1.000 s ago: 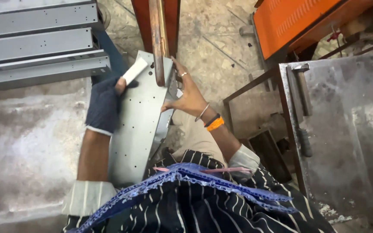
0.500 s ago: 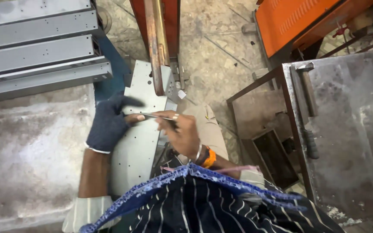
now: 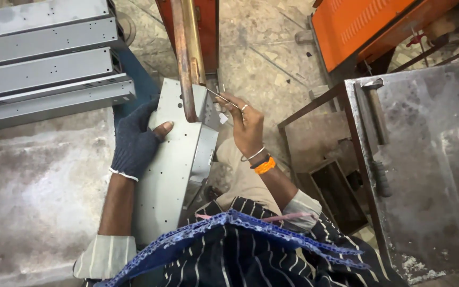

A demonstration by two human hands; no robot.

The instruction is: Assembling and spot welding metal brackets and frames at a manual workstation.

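Note:
My left hand (image 3: 136, 143), in a dark blue knit glove with the thumb tip bare, grips the left edge of a long grey perforated sheet-metal channel (image 3: 173, 170) that rests across my lap. My right hand (image 3: 245, 125), bare with a ring and an orange band at the wrist, pinches a thin metal rod (image 3: 220, 97) whose tip touches the channel's far end. That end sits under a rusty copper-coloured machine arm (image 3: 187, 58).
A stack of similar grey channels (image 3: 43, 64) lies at the upper left on a worn metal table (image 3: 27, 202). An orange machine (image 3: 367, 26) stands at the upper right. A scuffed steel bench (image 3: 431, 159) with a frame below is on the right.
My right hand moved from the middle of the channel up to its far end with the thin rod. My left hand shifted a little along the channel's left edge.

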